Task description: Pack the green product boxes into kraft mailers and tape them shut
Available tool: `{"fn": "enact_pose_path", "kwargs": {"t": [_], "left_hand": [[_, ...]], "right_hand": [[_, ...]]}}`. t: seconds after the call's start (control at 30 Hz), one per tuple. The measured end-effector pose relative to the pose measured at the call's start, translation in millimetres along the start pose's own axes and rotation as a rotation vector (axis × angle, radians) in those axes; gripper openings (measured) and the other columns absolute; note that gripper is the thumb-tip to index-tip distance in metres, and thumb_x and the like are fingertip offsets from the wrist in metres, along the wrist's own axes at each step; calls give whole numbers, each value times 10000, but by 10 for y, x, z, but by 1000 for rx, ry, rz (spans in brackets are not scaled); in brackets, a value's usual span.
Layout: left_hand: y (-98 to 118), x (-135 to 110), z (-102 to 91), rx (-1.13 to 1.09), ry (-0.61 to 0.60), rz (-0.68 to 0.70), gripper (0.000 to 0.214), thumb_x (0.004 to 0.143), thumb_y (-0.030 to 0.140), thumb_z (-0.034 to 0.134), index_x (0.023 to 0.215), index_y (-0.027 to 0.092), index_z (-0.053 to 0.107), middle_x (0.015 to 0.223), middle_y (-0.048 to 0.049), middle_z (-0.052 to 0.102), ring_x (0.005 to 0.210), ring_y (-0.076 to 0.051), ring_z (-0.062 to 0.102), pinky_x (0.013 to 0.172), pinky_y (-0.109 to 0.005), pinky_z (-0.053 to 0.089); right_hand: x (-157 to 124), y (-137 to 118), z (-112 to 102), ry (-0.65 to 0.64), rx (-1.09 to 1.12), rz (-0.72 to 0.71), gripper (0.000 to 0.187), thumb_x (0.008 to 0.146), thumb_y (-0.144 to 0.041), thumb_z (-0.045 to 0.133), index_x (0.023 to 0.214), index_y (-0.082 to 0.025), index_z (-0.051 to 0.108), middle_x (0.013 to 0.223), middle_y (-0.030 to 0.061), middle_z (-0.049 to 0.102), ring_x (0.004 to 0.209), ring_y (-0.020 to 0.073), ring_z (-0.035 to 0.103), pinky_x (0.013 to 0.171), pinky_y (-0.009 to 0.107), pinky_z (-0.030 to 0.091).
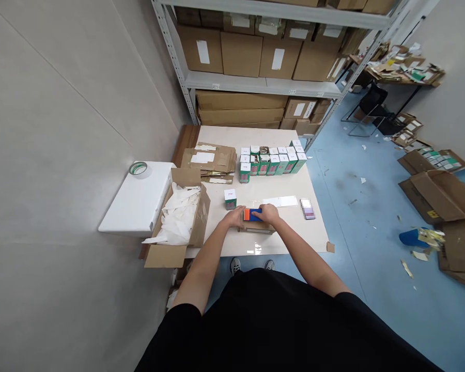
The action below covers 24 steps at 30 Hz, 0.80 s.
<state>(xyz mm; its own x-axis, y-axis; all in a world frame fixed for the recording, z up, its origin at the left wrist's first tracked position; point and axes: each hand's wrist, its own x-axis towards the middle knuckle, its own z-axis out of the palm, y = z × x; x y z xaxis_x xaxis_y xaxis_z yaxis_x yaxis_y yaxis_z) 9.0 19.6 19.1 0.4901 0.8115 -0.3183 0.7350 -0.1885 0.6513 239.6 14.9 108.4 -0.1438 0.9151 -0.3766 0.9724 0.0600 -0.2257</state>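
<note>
Seemingly midway, gripping blue-orange item (251,215) in right hand (269,213), flanking carton (258,226) with half-open left hand (235,218), leaving 12-o'clock green boxes (273,165) untouched.

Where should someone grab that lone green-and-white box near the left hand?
Probably by its left and right sides, coming from above: the green-and-white box stands upright with flat sides and nothing on top, while the left hand is close by its near side.

bright, even light; small glare spots on the table (303,235); edges stretched, distant detail perhaps soft.
</note>
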Motion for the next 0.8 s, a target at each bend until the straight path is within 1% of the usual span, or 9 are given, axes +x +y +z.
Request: {"fn": "enact_pose_path", "kwargs": {"t": [0.1,0.17,0.23,0.37,0.53,0.67,0.8], "left_hand": [[86,50,-39,112,-64,12,1313,472,490,957,1613,288,338,1582,-124,392,1326,-379,568,1063,-425,502],[148,96,-55,187,-90,6,1281,482,519,944,1602,322,354,1557,-107,407,1271,-373,603,1023,-421,521],[187,129,-64,237,-106,-8,1287,472,549,938,1599,332,354,1540,-105,417,1245,-378,613,1000,-421,527],[188,118,-79,261,-110,-21,1270,484,590,922,1592,340,354,1535,-107,425,1237,-377,612,993,-420,525],[196,70,-107,272,-100,-15,1246,500,554,926,1590,358,355,1545,-95,426,1258,-358,605,1010,-390,514],[236,58,-122,298,-107,-19,1241,520,545,916,1599,347,335,1555,-95,419,1286,-348,592,1020,-372,506],[237,50,-128,284,-101,-10,1247,505,535,924,1593,329,349,1549,-99,430,1305,-351,581,1037,-353,489]], "right_hand": [[-59,118,-73,-21,-17,16,624,906,-756,558,1053,-190,775,1057,142,764,1005,277,690,778,302,473],[-106,227,-113,-27,-13,13,612,916,-745,552,1068,-195,772,1060,139,762,1008,275,686,778,299,473],[-150,353,-149,-38,-21,11,594,919,-731,559,1072,-197,768,1068,138,761,1009,273,684,778,298,472],[-239,660,-215,-54,-48,44,575,908,-719,588,1044,-190,767,1069,139,764,1001,269,691,744,284,462],[-398,1080,-280,-44,-60,97,548,907,-694,596,975,-181,774,1012,141,768,953,266,702,693,276,443],[-504,1390,-315,-42,-47,139,578,888,-717,601,998,-177,776,1012,145,765,946,275,703,678,282,443],[-575,1719,-318,-37,-23,186,541,878,-686,638,1008,-178,770,981,136,762,922,270,700,674,284,441]]}}
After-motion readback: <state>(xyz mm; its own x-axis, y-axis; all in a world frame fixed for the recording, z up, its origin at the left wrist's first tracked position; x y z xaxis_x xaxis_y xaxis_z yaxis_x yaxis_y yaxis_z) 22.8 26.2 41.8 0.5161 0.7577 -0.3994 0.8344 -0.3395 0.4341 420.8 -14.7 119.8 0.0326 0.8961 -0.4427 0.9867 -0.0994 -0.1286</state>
